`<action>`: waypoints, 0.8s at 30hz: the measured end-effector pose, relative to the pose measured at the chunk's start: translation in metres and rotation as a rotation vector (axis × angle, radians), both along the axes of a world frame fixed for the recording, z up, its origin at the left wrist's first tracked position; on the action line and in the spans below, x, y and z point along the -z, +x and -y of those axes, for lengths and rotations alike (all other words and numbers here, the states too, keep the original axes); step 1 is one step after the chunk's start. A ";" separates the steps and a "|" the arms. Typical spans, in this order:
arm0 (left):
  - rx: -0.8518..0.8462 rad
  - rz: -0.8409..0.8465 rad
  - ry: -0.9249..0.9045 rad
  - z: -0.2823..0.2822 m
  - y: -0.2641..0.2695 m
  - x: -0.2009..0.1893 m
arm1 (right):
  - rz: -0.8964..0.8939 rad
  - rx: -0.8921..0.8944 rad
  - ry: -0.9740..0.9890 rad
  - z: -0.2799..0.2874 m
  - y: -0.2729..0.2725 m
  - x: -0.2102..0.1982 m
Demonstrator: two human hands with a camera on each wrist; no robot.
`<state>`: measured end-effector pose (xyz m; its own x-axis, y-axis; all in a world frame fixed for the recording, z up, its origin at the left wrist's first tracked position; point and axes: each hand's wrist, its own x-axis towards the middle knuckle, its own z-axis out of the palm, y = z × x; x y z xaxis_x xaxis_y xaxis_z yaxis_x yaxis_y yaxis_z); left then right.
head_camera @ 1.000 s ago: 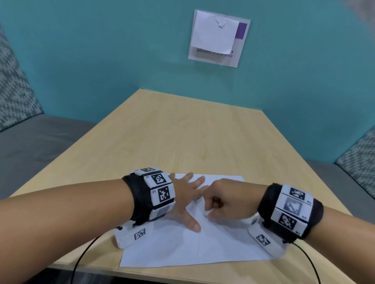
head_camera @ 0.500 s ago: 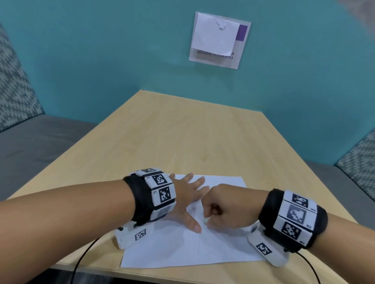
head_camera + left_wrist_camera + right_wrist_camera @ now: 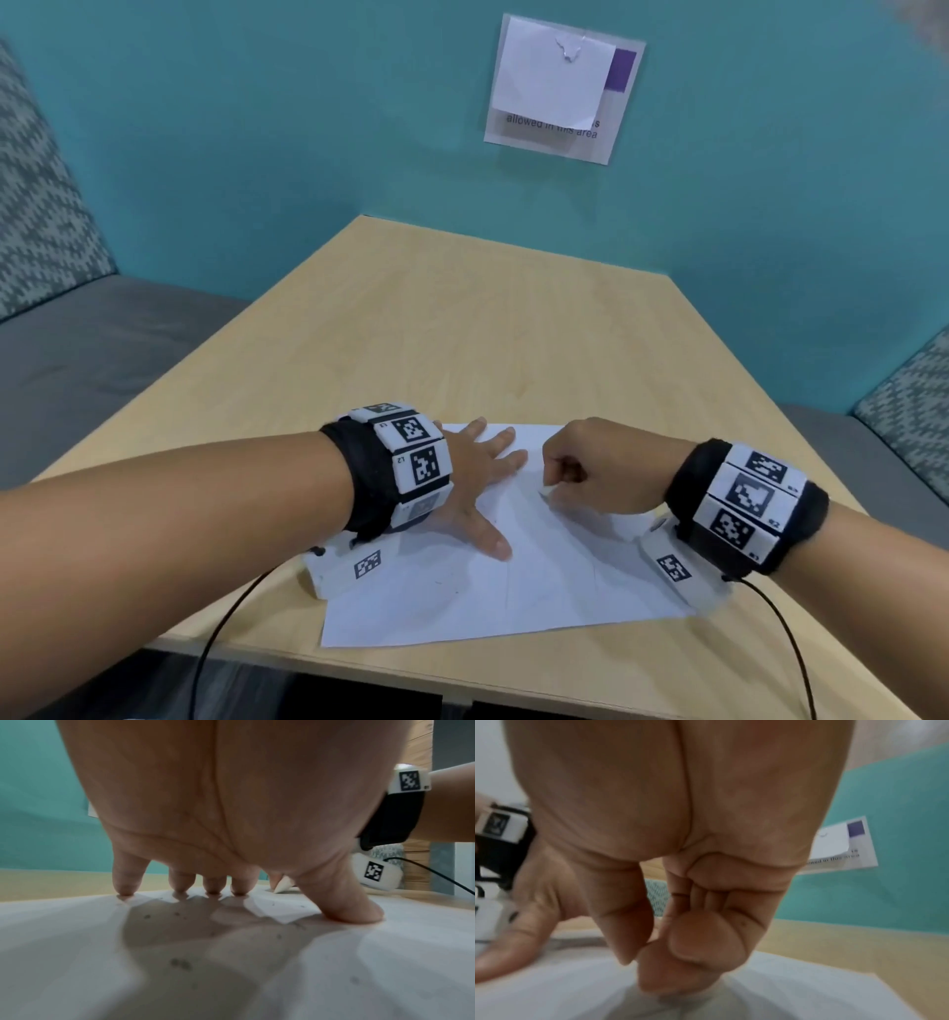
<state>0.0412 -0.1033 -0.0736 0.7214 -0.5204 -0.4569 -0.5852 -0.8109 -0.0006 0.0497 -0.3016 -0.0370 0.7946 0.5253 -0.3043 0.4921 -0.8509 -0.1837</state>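
Rightward in the frame has gone the right hand: half a second ago it met the left hand at the fingertips, and now a strip of paper shows between them. The white rectangular sheet of paper lies flat at the lower middle of the pale wooden worktop, close to its near edge.

The left hand's fingers are spread wide and press the sheet down. The right hand's fingers are curled narrow, thumb against forefinger.

Judging by the faint lines across the flat sheet, the work looks part done, with no fold standing yet.

The left wrist view alone shows each fingertip touching the paper, and a pale pointed tip under the right hand; I cannot tell what it is. The right wrist view shows nothing held between those fingers.
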 end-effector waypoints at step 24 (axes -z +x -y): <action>0.027 -0.110 -0.031 -0.007 -0.030 -0.001 | -0.059 -0.148 0.039 -0.020 -0.026 0.005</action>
